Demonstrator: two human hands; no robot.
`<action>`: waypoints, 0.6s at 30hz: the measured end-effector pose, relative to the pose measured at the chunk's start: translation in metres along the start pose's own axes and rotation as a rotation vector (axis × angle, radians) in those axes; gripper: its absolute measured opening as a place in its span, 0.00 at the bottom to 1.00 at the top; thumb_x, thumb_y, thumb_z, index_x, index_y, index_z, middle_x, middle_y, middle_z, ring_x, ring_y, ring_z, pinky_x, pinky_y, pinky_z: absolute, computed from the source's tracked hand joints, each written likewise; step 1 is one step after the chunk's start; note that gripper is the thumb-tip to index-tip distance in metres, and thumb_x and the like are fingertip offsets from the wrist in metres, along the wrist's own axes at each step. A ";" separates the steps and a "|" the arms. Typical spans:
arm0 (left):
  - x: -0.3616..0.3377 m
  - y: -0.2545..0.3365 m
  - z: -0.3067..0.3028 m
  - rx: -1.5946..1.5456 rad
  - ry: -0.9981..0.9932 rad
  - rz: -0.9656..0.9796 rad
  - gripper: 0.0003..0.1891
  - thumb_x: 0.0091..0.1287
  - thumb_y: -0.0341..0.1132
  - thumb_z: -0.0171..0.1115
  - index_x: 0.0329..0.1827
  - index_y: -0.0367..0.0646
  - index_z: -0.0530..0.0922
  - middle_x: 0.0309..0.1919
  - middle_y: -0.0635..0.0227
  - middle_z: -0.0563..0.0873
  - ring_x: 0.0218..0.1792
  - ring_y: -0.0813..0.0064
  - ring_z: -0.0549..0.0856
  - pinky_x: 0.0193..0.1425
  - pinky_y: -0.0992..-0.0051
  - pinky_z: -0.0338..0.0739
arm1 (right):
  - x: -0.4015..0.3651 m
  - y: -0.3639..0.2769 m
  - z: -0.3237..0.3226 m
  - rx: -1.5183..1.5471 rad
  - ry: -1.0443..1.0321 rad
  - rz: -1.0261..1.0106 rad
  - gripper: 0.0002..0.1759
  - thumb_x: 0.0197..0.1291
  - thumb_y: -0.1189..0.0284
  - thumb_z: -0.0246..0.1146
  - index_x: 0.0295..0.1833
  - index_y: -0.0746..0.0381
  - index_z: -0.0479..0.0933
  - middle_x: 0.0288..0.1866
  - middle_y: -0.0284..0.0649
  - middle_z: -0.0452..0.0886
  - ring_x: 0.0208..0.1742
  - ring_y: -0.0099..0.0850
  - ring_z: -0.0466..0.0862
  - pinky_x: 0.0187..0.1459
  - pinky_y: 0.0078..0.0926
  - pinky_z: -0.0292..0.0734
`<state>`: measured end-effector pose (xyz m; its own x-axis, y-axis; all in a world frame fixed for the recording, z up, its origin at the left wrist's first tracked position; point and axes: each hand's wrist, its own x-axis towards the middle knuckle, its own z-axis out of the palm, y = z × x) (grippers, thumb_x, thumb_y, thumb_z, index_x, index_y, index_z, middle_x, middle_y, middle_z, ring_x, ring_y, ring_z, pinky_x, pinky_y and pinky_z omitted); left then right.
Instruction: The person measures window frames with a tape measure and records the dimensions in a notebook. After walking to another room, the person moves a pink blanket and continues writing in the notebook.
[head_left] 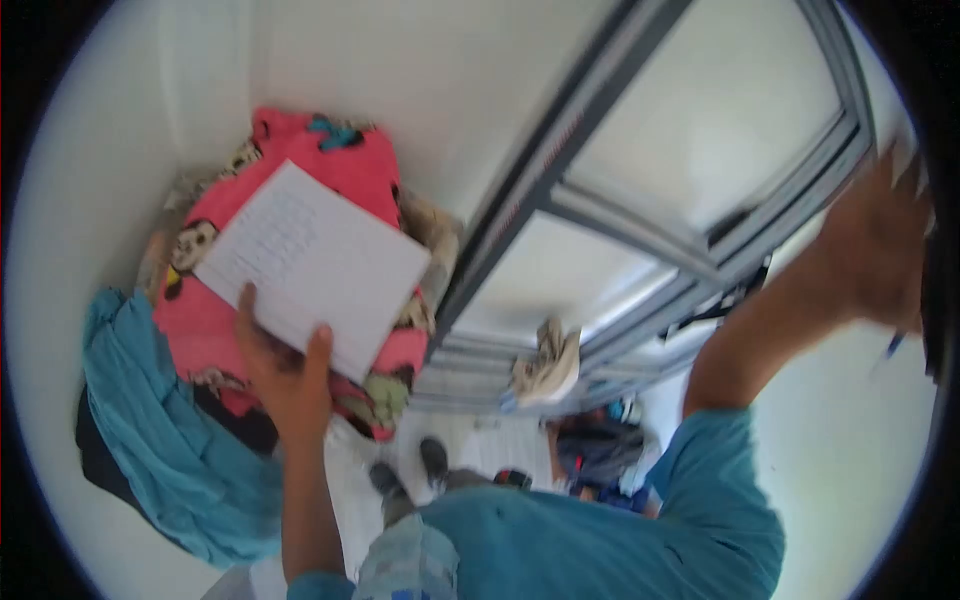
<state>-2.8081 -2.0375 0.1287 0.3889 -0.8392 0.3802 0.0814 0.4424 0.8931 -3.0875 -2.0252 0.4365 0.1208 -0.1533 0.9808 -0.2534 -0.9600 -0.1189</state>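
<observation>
The left hand (285,375) has its grip closed on the lower edge of a white sheet of handwritten paper (312,262), held up in front of a bundled pink fleece blanket with cartoon prints (345,165). A teal cloth (160,430) hangs just left of it. The right hand (880,250) is raised beside a grey metal frame (560,165). It is too blurred to tell whether its grip is open or closed.

The person wears a teal short-sleeved shirt (600,540), faded blue jeans (405,565), dark grey shoes (385,480); left hand (285,375), right hand (880,250) ungloved.
</observation>
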 end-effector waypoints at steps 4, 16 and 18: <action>-0.002 0.008 0.005 -0.013 0.043 -0.015 0.36 0.61 0.22 0.63 0.72 0.32 0.58 0.68 0.51 0.66 0.67 0.65 0.69 0.71 0.68 0.61 | -0.079 0.026 0.031 0.198 -1.515 0.572 0.13 0.62 0.68 0.60 0.47 0.65 0.77 0.43 0.45 0.81 0.46 0.41 0.81 0.50 0.37 0.76; -0.077 0.070 -0.015 0.720 0.254 0.477 0.31 0.64 0.26 0.63 0.71 0.42 0.63 0.55 0.54 0.75 0.49 0.67 0.77 0.48 0.69 0.76 | -0.552 -0.081 -0.134 0.110 0.070 1.577 0.11 0.60 0.72 0.61 0.47 0.63 0.78 0.44 0.36 0.81 0.47 0.28 0.79 0.49 0.24 0.74; -0.114 0.087 0.015 0.635 0.263 0.496 0.33 0.62 0.26 0.64 0.71 0.44 0.62 0.58 0.49 0.70 0.55 0.60 0.73 0.53 0.60 0.76 | -0.590 -0.142 -0.129 0.048 0.012 1.550 0.11 0.60 0.73 0.60 0.47 0.63 0.78 0.43 0.37 0.82 0.45 0.29 0.80 0.47 0.25 0.75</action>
<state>-2.8591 -1.9086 0.1668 0.4503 -0.4590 0.7658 -0.6552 0.4128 0.6327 -3.2462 -1.7681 -0.1054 -0.2289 -0.9681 -0.1020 -0.0885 0.1251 -0.9882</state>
